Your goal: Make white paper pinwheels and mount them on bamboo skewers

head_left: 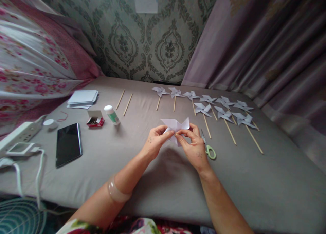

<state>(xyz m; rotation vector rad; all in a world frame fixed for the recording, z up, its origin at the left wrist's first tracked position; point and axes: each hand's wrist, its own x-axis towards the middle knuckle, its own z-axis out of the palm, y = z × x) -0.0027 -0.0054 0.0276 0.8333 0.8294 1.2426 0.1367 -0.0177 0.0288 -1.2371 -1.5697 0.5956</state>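
A white paper pinwheel, without a stick, is held up above the middle of the table between both hands. My left hand pinches its left side, thumb near the centre. On the other side my right hand is closed on the paper, thumb and forefinger meeting near the middle. The fingers cover part of the folds, so I cannot tell how the centre is fastened. Green-handled scissors lie just right of my right hand, their blades partly hidden behind it.
Several finished pinwheels on sticks lie at the back right. Two loose sticks, a glue bottle, a small red box, a paper stack and a black phone are on the left, beside a power strip with cables.
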